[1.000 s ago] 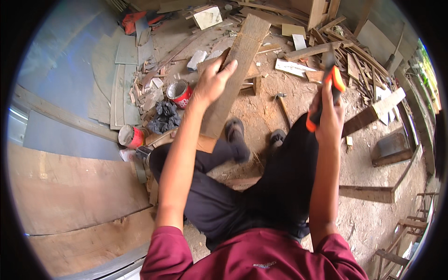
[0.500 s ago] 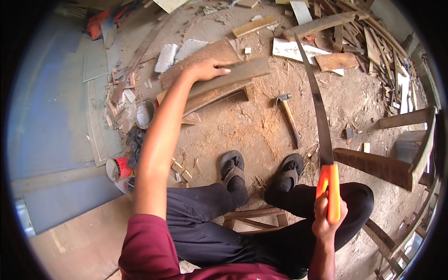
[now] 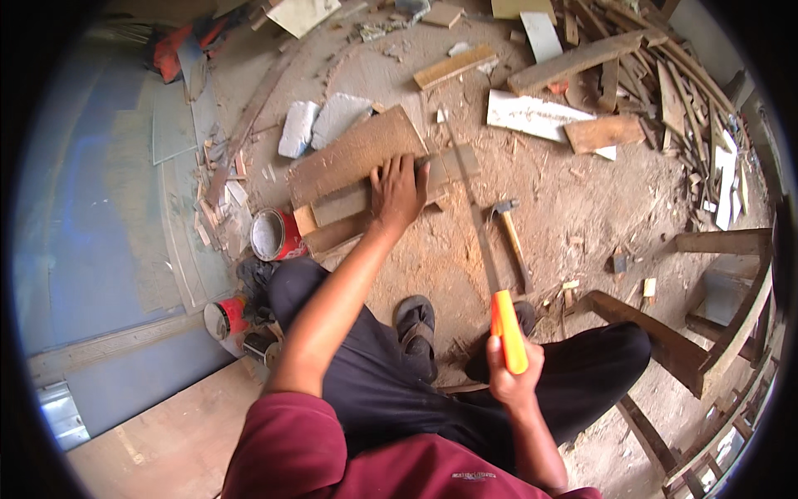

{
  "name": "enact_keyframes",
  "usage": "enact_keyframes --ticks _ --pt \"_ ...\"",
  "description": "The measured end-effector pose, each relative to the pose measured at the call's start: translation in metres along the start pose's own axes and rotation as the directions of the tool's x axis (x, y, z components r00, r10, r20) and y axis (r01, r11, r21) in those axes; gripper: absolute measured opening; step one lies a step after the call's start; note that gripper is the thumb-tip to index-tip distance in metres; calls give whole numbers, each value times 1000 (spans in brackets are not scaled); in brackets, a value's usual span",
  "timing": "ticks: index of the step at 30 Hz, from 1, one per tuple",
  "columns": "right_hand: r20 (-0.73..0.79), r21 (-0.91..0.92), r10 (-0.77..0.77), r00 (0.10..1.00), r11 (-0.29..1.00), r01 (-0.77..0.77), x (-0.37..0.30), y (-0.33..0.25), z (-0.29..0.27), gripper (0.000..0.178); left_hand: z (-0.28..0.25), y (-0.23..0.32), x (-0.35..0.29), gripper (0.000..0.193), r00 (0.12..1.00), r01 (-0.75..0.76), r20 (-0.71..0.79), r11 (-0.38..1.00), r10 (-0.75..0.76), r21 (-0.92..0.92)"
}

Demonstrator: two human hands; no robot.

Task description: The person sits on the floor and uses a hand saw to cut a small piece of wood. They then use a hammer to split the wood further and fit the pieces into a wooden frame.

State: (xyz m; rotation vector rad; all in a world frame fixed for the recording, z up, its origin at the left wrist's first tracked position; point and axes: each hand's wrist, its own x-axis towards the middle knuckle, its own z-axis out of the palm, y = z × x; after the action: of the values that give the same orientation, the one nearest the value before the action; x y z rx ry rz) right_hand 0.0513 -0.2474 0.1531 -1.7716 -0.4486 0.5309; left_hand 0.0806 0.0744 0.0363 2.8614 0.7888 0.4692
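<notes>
My right hand [image 3: 517, 374] is closed round the orange and yellow handle of a handsaw [image 3: 484, 241]. Its long blade points away from me and passes across the right end of a wooden plank [image 3: 345, 200], near a thin line across the wood. Whether the teeth touch it, I cannot tell. My left hand [image 3: 399, 193] grips the plank left of the blade, fingers over its far edge. Under and beside it lie a wide brown board [image 3: 357, 154] and another timber piece [image 3: 341, 234]. A claw hammer [image 3: 513, 243] with a wooden handle lies right of the saw.
Paint cans, one a red can [image 3: 287, 234], stand at the left by a blue panel [image 3: 91, 216]. Pale blocks [image 3: 337, 116] lie beyond the boards. Offcuts and a heap of timber [image 3: 665, 108] fill the far right. A wooden frame [image 3: 657, 333] stands near my right knee.
The saw has swung left from beside my right knee to the plank's right end. My left hand has turned and shifted right along the plank. My left knee has come up and forward.
</notes>
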Motion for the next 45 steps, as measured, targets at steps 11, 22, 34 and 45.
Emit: enact_keyframes --ticks 11,22,34,45 --pt "-4 41 -25 1000 999 25 -20 44 19 20 9 4 11 31 967 220 -121 974 -225 -57" --pt "-52 -32 17 998 999 -19 -45 33 23 21 1 10 17 36 934 349 -52 935 -352 -61" --pt "8 -79 46 999 996 -45 -20 28 20 21 13 6 18 33 927 313 -188 946 -325 -89" --pt "-28 -37 16 999 999 -17 33 18 38 18 12 8 17 39 942 287 -168 957 -291 -47"
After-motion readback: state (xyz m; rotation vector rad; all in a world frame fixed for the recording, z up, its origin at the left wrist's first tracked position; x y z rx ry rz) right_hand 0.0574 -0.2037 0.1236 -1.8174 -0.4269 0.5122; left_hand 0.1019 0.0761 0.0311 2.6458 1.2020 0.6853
